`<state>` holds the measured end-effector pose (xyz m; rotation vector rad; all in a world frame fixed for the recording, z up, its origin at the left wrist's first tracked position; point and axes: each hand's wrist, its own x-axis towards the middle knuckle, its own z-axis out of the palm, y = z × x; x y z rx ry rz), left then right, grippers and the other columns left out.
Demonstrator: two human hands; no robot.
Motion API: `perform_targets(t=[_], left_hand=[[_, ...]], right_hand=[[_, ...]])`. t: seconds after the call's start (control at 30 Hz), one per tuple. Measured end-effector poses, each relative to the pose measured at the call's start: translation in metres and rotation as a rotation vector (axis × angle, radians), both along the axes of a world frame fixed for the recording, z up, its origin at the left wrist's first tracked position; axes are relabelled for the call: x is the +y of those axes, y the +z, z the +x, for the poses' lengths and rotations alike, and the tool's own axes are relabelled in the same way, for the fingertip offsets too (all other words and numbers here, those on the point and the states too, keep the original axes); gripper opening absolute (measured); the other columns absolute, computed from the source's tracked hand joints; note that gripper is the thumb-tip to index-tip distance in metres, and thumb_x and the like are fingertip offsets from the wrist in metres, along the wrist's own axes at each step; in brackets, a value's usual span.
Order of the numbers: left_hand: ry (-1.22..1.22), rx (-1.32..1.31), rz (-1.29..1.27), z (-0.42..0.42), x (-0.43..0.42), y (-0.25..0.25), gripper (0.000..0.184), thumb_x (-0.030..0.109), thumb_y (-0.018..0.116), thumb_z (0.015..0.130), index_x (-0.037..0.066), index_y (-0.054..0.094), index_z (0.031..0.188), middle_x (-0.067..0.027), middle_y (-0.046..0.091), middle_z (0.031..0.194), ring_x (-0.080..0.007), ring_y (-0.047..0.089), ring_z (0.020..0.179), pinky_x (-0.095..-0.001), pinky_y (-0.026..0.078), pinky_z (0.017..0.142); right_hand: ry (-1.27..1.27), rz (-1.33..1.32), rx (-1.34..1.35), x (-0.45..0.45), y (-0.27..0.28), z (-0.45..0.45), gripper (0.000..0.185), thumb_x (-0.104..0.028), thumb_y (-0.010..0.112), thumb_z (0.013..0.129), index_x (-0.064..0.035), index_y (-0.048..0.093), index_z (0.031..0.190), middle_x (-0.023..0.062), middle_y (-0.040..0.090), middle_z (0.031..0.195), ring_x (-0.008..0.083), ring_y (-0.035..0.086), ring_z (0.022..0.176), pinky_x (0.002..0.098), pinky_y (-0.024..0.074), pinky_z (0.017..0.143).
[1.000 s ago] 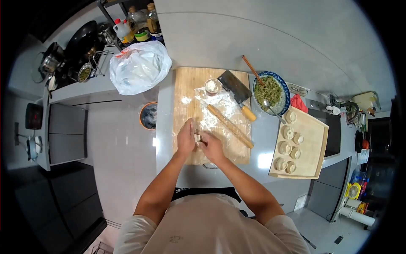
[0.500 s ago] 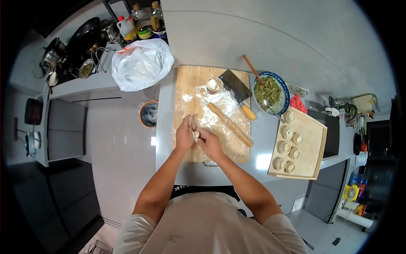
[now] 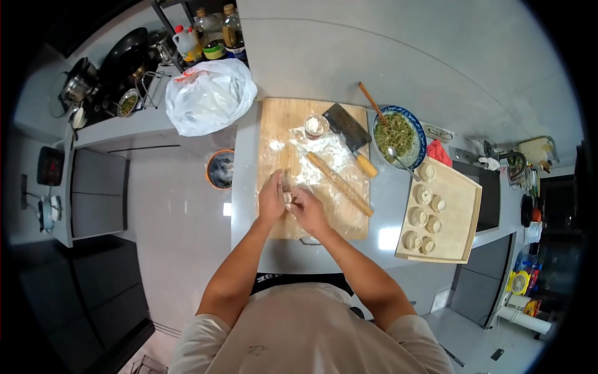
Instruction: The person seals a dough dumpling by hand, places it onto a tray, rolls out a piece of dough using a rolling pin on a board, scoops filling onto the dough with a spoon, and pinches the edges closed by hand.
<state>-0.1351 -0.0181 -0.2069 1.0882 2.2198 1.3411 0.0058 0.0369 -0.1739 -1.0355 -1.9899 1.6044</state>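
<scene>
A small pale piece of dough sits between my two hands, low over the floured wooden board. My left hand curls around its left side, and my right hand pinches it from the right. Fingers cover most of it, so its full shape is hidden. Just right of my hands, a wooden rolling pin lies slantwise on the board. Beyond it are a small bowl of flour and a cleaver with a yellowish handle.
A blue-rimmed bowl of green filling, with chopsticks and a spoon, stands right of the board. A wooden tray carries several shaped dumplings. At left are a white plastic bag and an orange-rimmed bin.
Both hands stay in almost the same place around the dough, with only slight finger movement. Everything else stays put apart from a small shift of the view.
</scene>
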Motion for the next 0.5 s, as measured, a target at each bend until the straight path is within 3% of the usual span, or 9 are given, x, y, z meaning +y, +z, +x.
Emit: perform_targets(t=[0.03, 0.1, 0.2, 0.27, 0.3, 0.37, 0.43, 0.5], left_hand=[[-0.032, 0.059, -0.028, 0.002, -0.003, -0.002, 0.036, 0.009, 0.050, 0.104, 0.008, 0.063, 0.138, -0.0198, 0.069, 0.104, -0.0377, 0.068, 0.095, -0.0439, 0.055, 0.083], [-0.004, 0.170, -0.093, -0.006, 0.016, -0.007, 0.037, 0.010, 0.051, 0.103, 0.008, 0.063, 0.138, -0.0202, 0.069, 0.105, -0.0384, 0.068, 0.096, -0.0439, 0.055, 0.084], [0.052, 0.271, -0.208, -0.010, 0.034, 0.000, 0.034, 0.016, 0.049, 0.108, 0.008, 0.063, 0.138, -0.0183, 0.068, 0.099, -0.0332, 0.068, 0.088, -0.0420, 0.055, 0.080], [0.210, -0.519, -0.141, -0.003, 0.046, 0.036, 0.032, 0.024, 0.045, 0.114, 0.008, 0.063, 0.136, -0.0149, 0.066, 0.091, -0.0253, 0.066, 0.077, -0.0390, 0.055, 0.073], [0.220, -0.722, 0.089, -0.002, 0.046, 0.016, 0.031, 0.022, 0.046, 0.114, 0.006, 0.062, 0.136, -0.0066, 0.064, 0.087, -0.0155, 0.061, 0.071, -0.0328, 0.053, 0.068], [0.152, -0.586, -0.020, 0.006, 0.029, 0.012, 0.033, 0.025, 0.046, 0.115, 0.005, 0.063, 0.136, -0.0081, 0.065, 0.088, -0.0163, 0.062, 0.071, -0.0329, 0.053, 0.068], [0.086, -0.449, -0.115, 0.009, 0.018, 0.008, 0.035, 0.028, 0.045, 0.116, 0.005, 0.063, 0.135, -0.0096, 0.066, 0.089, -0.0172, 0.063, 0.072, -0.0330, 0.053, 0.068], [-0.028, -0.083, -0.055, 0.009, 0.012, 0.002, 0.031, 0.022, 0.049, 0.112, 0.004, 0.064, 0.133, -0.0154, 0.068, 0.095, -0.0276, 0.066, 0.084, -0.0391, 0.054, 0.076]], right_hand=[[0.000, -0.005, -0.008, 0.000, -0.010, -0.002, 0.029, -0.002, 0.068, 0.090, -0.0040, 0.071, 0.118, 0.0181, 0.068, 0.107, 0.0414, 0.068, 0.095, 0.0435, 0.0569, 0.086], [0.011, 0.367, -0.143, 0.012, -0.029, -0.018, 0.021, -0.005, 0.068, 0.090, -0.0026, 0.072, 0.111, 0.0211, 0.070, 0.105, 0.0421, 0.068, 0.093, 0.0451, 0.0564, 0.084], [0.053, 0.270, -0.364, 0.037, -0.020, -0.037, 0.015, -0.007, 0.068, 0.091, -0.0017, 0.071, 0.104, 0.0226, 0.070, 0.099, 0.0426, 0.068, 0.094, 0.0469, 0.0559, 0.082], [0.043, 0.407, -0.270, 0.042, -0.015, -0.029, 0.014, -0.005, 0.067, 0.090, -0.0012, 0.069, 0.103, 0.0203, 0.069, 0.094, 0.0423, 0.067, 0.090, 0.0474, 0.0549, 0.079], [0.052, 0.458, -0.206, 0.040, -0.008, -0.020, 0.018, -0.006, 0.068, 0.089, -0.0017, 0.070, 0.107, 0.0195, 0.068, 0.095, 0.0403, 0.068, 0.090, 0.0455, 0.0554, 0.079], [0.066, 0.498, -0.148, 0.023, -0.006, 0.005, 0.022, -0.006, 0.070, 0.089, -0.0023, 0.070, 0.110, 0.0187, 0.068, 0.096, 0.0383, 0.069, 0.090, 0.0436, 0.0558, 0.078], [0.119, 0.154, 0.047, 0.013, -0.003, 0.021, 0.033, -0.006, 0.073, 0.087, -0.0057, 0.071, 0.119, 0.0171, 0.069, 0.099, 0.0362, 0.069, 0.093, 0.0424, 0.0568, 0.082], [0.071, 0.139, -0.033, 0.014, -0.007, 0.016, 0.037, -0.006, 0.075, 0.085, -0.0062, 0.071, 0.122, 0.0170, 0.069, 0.098, 0.0352, 0.069, 0.094, 0.0410, 0.0570, 0.083]])
